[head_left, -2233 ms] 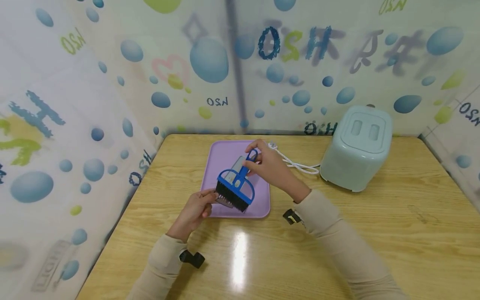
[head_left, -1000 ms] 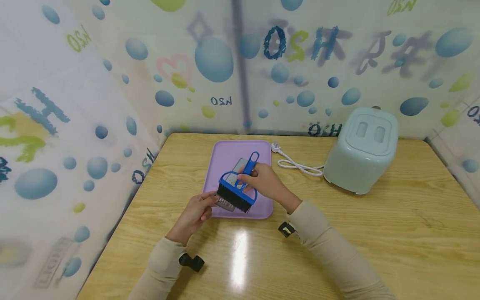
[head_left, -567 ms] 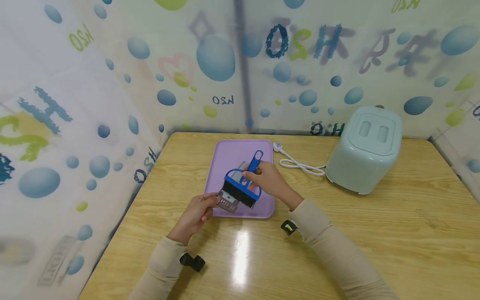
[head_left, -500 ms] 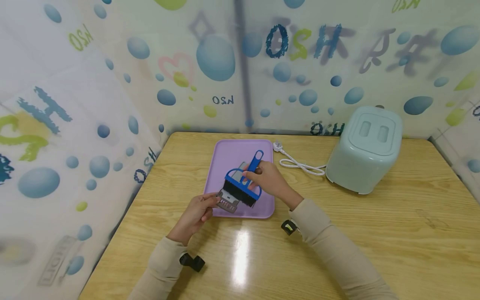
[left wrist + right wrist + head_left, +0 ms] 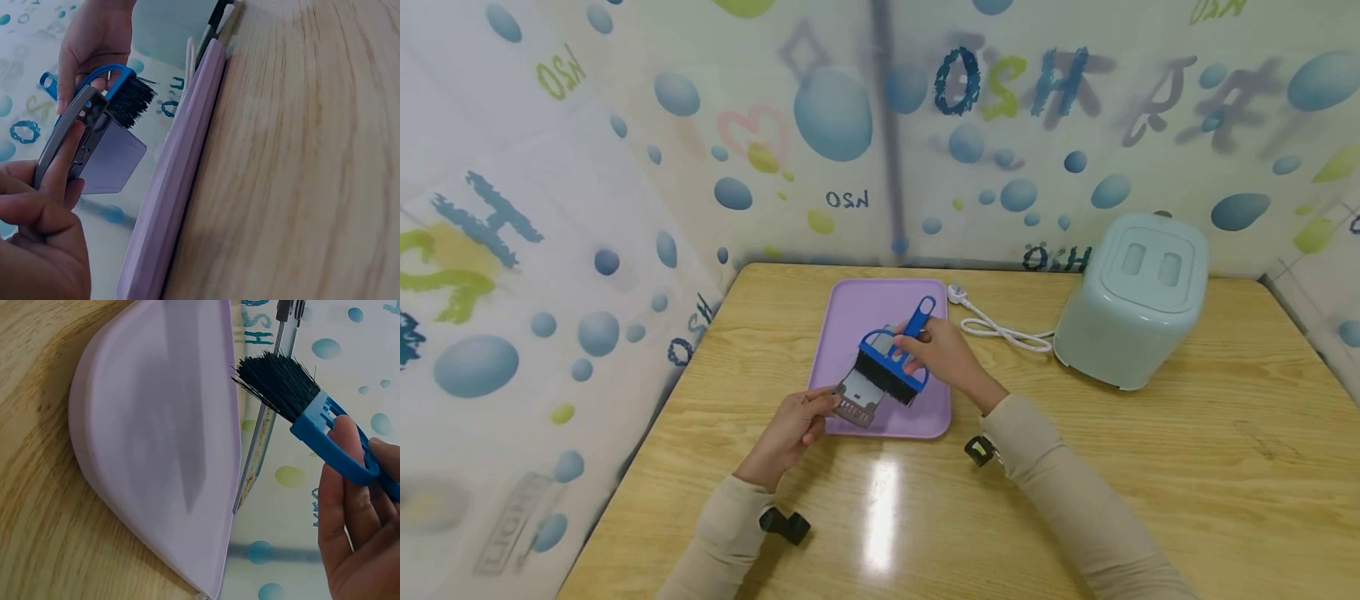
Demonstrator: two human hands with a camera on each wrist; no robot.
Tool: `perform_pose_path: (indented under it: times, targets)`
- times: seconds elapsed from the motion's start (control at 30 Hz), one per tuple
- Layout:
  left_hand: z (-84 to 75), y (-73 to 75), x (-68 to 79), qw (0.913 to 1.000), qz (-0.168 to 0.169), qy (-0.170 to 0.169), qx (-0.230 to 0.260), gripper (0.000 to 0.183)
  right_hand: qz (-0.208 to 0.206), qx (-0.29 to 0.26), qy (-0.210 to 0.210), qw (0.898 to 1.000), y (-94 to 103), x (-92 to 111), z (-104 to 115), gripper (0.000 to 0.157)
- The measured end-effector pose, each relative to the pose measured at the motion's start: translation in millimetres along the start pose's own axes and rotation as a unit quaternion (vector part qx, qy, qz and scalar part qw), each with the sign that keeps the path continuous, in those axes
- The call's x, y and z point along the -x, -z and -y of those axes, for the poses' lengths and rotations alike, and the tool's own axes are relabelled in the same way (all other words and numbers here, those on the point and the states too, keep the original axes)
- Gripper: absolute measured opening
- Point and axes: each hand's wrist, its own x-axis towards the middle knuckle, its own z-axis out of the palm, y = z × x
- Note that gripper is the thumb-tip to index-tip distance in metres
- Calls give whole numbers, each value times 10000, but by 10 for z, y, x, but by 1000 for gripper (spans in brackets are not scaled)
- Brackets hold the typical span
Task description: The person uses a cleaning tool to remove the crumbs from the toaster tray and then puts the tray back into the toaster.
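My left hand [image 5: 793,429] pinches the grey end of a flat metal crumb tray [image 5: 859,390], thumb on top. This piece is held tilted over a purple plastic tray [image 5: 842,312], and brown crumbs [image 5: 251,475] lie on it in the right wrist view. My right hand [image 5: 949,354] grips a blue hand brush [image 5: 919,321] low on its handle, near the frame. Its black bristles [image 5: 281,381] face down over the crumb tray's middle and partly hide it in the head view. Whether the bristles touch the metal I cannot tell.
A pale green toaster [image 5: 1135,308] stands at the back right of the wooden table [image 5: 1075,467]. Its white cord and plug [image 5: 1000,329] lie between it and the purple tray. A patterned wall [image 5: 1000,125] rises behind the table.
My right hand has shifted lower on the brush handle. The brush has moved away from the grey end, up and right, so more of the crumb tray shows. My left hand holds nearly still.
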Motion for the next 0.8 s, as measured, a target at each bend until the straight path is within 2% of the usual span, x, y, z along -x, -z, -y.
perform_pose_path:
  times: [0.43, 0.8]
  targets:
    - [20, 39, -10, 10000, -84, 22, 13, 48, -172, 115, -182, 9996, 39, -98, -84, 21]
    - [34, 53, -19, 9999, -110, 34, 14, 47, -350, 577, -347, 9971, 84, -180, -122, 22]
